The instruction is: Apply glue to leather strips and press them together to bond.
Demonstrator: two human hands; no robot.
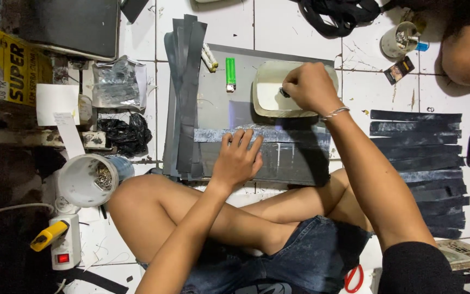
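We sit cross-legged on a white tiled floor (pixel 300 27), grout lines dark, clutter on every side. Largest thing before us is a grey work board (pixel 213 103); across it lies one dark strip (pixel 295 136), pale and smeared along its length, looking coated. At three o'clock a row of finished-looking strips (pixel 417 163) lies spread flat on the tiles; at ten o'clock of the board a stack of plain dark strips (pixel 186 92) waits, so we judge the work to be partway through. Our left hand (pixel 237 159) rests flat, fingers spread, pinning the strip. Our right hand (pixel 310 87) is closed around a small dark tool, dipping into a cream tray (pixel 265 95) at twelve o'clock. A green lighter (pixel 230 74) lies beside the tray; a white cup of small metal bits (pixel 88 178) sits at nine o'clock.
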